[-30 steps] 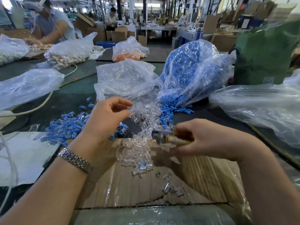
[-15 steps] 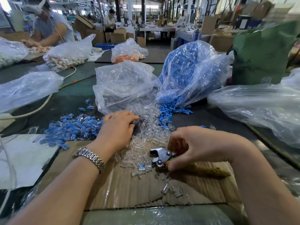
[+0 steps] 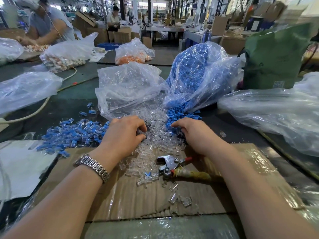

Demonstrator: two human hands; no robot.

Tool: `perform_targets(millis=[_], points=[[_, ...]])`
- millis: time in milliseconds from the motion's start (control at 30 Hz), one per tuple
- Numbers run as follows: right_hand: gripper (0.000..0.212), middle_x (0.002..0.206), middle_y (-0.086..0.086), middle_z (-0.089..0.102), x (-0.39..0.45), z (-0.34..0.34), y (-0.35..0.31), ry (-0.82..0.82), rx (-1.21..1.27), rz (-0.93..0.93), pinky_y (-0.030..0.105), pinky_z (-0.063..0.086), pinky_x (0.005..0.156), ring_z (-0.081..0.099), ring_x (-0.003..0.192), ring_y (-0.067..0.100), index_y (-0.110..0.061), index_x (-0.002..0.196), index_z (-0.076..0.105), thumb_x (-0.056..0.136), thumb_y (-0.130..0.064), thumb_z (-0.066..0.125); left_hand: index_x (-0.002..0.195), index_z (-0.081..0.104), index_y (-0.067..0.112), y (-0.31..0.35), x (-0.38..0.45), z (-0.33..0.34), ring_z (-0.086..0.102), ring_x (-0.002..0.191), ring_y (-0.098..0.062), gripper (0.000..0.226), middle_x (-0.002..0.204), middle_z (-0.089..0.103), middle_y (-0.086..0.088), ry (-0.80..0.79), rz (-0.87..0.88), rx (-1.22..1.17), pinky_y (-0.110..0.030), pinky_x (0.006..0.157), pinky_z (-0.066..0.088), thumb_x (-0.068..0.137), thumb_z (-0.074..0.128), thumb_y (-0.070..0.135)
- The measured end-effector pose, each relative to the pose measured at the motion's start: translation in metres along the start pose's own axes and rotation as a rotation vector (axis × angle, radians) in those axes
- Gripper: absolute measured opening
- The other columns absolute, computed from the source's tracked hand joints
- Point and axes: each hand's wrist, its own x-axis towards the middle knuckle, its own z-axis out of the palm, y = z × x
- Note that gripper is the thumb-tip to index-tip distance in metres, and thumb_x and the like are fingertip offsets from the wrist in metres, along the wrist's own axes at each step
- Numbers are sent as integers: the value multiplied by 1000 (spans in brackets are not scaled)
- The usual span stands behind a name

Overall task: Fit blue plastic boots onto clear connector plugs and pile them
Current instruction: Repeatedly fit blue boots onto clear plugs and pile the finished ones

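At the left of the frame, a scattered pile of blue-booted clear plugs [image 3: 74, 133] lies on the dark green worktable [image 3: 72, 99], just beside the taped brown cardboard sheet [image 3: 138, 195] that fills the lower centre. Your left hand [image 3: 124, 135], a silver link watch [image 3: 92, 167] on its wrist, rests palm down at the left edge of the heap of loose clear plastic connector plugs [image 3: 155, 131]; its fingers curl into the heap, and whether they pinch a plug cannot be told. The heap spills from the crumpled clear plastic bag [image 3: 127, 87] at centre frame. Below the heap, metal pliers with a red and tape-wrapped handle [image 3: 174, 167] lie on the cardboard, untouched, with a few stray clear plugs near them. Your right hand [image 3: 195, 133] lies palm down where the clear heap meets the spill of small blue plastic boots [image 3: 176, 114], fingertips curled down among the parts; what they hold, if anything, is hidden. The boots pour from the blue-filled clear bag [image 3: 198, 69] at upper centre right.
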Motion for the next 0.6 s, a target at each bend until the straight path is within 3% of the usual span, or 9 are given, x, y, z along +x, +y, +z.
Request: perform_targets(millis=[300, 367, 500, 600], points=[[24, 107, 0, 72, -4, 1, 2, 49, -4, 3, 37, 54, 90, 66, 100, 22, -26, 106, 76, 95, -9, 64, 94, 66, 26, 6, -4, -6, 60, 87, -4, 7, 95, 63, 13, -14, 17, -30, -39, 100, 50, 91, 73, 28], [18, 109, 2, 69, -6, -1, 1, 102, 47, 3, 37, 52, 90, 63, 103, 24, -22, 109, 72, 96, -14, 64, 93, 65, 27, 5, -5, -7, 61, 88, -5, 7, 95, 64, 12, -16, 17, -37, -41, 100, 50, 91, 72, 27], [28, 126, 10, 56, -9, -5, -2, 216, 133, 32, 39, 47, 96, 57, 113, 26, -14, 130, 62, 105, -18, 50, 87, 66, 24, 2, -5, -7, 64, 87, -8, 9, 92, 67, 10, 7, 4, -122, -42, 96, 52, 91, 70, 16], [26, 119, 7, 55, -13, -6, -2, 250, 186, -4, 30, 46, 89, 57, 103, 21, -16, 124, 65, 106, -18, 47, 88, 70, 22, 0, -3, -9, 66, 83, -5, 11, 86, 70, 12, 41, -40, -247, -33, 84, 57, 90, 71, 12]])
